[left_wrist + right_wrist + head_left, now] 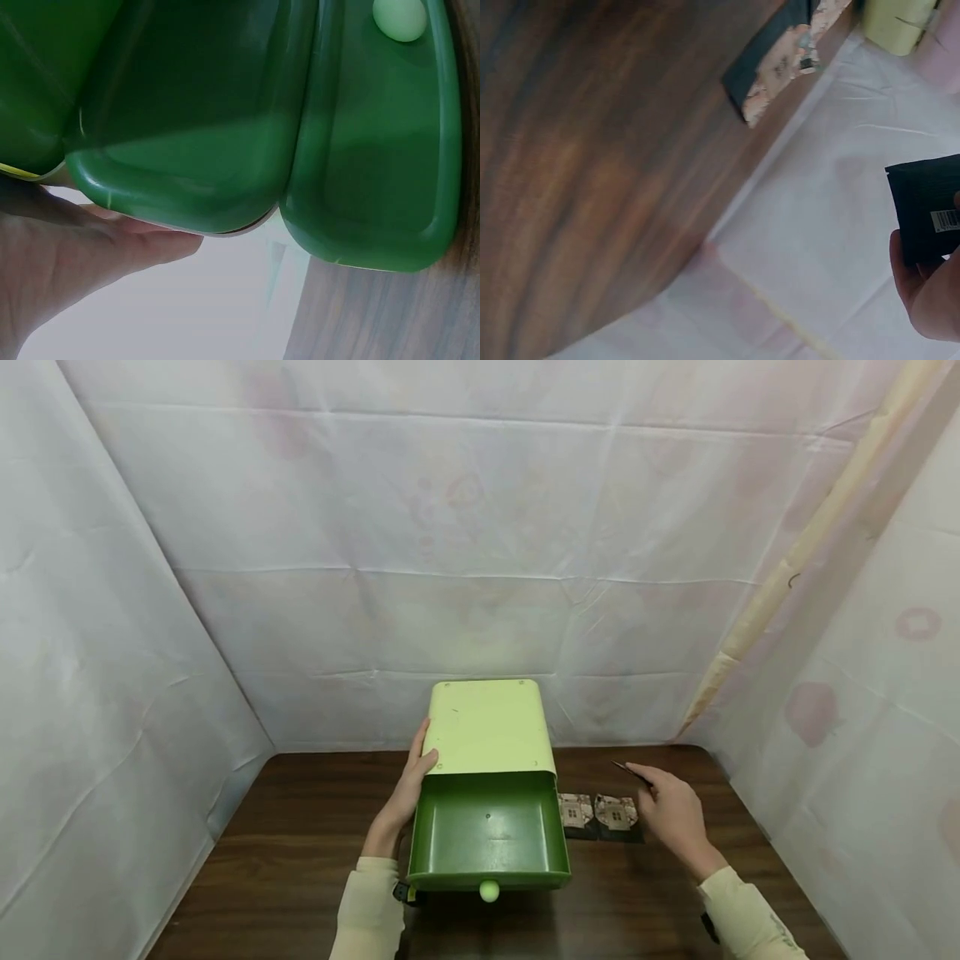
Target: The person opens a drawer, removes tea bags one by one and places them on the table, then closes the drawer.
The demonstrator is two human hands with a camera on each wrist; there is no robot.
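A cabinet with a pale yellow-green top [491, 727] stands on the dark wooden table, its top green drawer [491, 831] pulled out and holding nothing visible. My left hand [405, 789] rests against the cabinet's left side, fingers fairly straight and thumb by the top's front corner. Off to the right, my right hand [675, 814] pinches a thin black sachet [924, 206] with a white barcode label, seen edge-on from the head. Between cabinet and right hand lie two sachets with building pictures, one nearer the cabinet [576, 814], the other sachet [617, 816] beside it.
Lower on the cabinet, a pushed-in green drawer front [375, 150] carries a pale round knob [401, 16]. Pale printed sheeting [465, 560] hangs behind the table [300, 860] and along both sides. A cream pole-like strip [806, 547] slants down at the right.
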